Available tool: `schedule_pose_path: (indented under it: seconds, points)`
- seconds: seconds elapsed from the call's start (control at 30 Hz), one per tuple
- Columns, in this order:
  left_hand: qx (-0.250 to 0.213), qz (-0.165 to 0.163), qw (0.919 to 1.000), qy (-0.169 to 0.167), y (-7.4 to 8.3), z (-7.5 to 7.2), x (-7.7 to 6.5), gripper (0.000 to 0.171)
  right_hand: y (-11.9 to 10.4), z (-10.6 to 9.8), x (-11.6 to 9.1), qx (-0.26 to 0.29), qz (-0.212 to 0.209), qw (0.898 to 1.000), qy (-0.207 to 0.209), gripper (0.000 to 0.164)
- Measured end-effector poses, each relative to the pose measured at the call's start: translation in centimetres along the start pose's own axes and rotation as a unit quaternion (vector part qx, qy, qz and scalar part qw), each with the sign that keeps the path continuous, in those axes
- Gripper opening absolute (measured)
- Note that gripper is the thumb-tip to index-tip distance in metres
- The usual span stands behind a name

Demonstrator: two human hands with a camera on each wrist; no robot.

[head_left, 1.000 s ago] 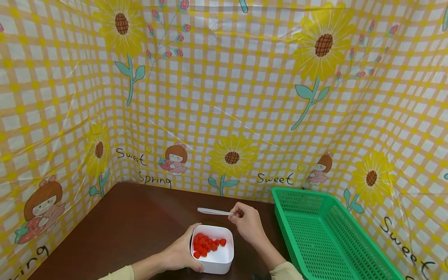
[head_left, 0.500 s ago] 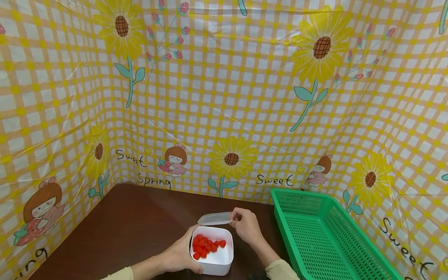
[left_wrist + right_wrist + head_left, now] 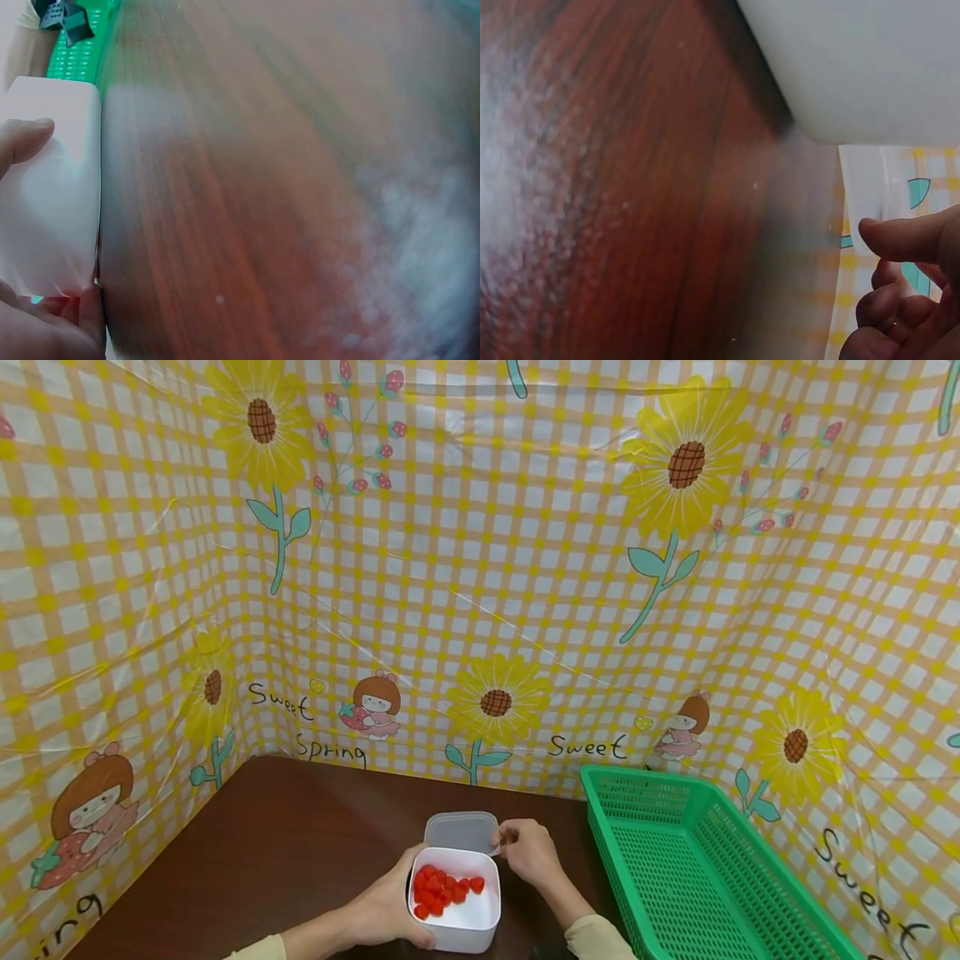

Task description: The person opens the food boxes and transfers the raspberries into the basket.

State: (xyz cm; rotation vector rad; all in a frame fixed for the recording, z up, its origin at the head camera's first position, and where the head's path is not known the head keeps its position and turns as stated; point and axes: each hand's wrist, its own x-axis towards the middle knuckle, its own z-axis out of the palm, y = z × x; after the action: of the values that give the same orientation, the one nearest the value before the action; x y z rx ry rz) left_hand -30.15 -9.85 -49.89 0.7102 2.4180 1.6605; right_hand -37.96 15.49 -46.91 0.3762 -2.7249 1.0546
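Note:
A white square container [image 3: 459, 937] stands on the dark table, several red strawberry-like pieces [image 3: 435, 891] heaped toward its left side. My left hand [image 3: 386, 902] grips the container around its left wall; in the left wrist view the thumb [image 3: 26, 140] lies along the white wall. Just behind the container, a translucent lid [image 3: 461, 831] is tilted up with its flat face toward me. My right hand [image 3: 528, 852] pinches the lid by its right edge. In the right wrist view, the thumb [image 3: 900, 238] presses on the lid [image 3: 870, 180], partly hidden by the container.
A green plastic basket [image 3: 600, 827] with slotted walls stands at the right of the brown wooden table [image 3: 300, 827]. Checked cloth [image 3: 420, 568] printed with sunflowers hangs behind the table and along both sides.
The lid has tilted from nearly edge-on to showing its broad face, and has come down closer to the container's back rim. My right hand lowered with it; my left hand kept its grip.

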Motion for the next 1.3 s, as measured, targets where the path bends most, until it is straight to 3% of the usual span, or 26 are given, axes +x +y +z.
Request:
schedule_pose_path:
  seconds: [0.37, 0.7, 1.13, 1.3]
  points:
    - [0.001, 0.02, 0.9998, 0.002, 0.1, 0.1, -0.1, 0.111, 1.3, 0.7, -0.1, -0.047, 0.002, 0.998, -0.05, 0.013]
    - [0.002, 0.025, 0.9997, 0.005, 0.0, 0.1, -0.2, 0.112, 0.7, 0.6, -0.4, -0.044, 0.003, 0.998, -0.048, 0.008]
    - [-0.015, 0.026, 0.9996, 0.0, -0.2, 0.2, -0.1, 0.111, -0.1, 0.2, -0.7, 0.031, -0.002, 1.0, -0.005, 0.009]
    - [-0.011, 0.02, 0.9997, 0.0, -0.5, 0.2, 0.0, 0.111, -1.2, -0.5, -1.0, 0.072, 0.02, 0.997, -0.005, 0.013]
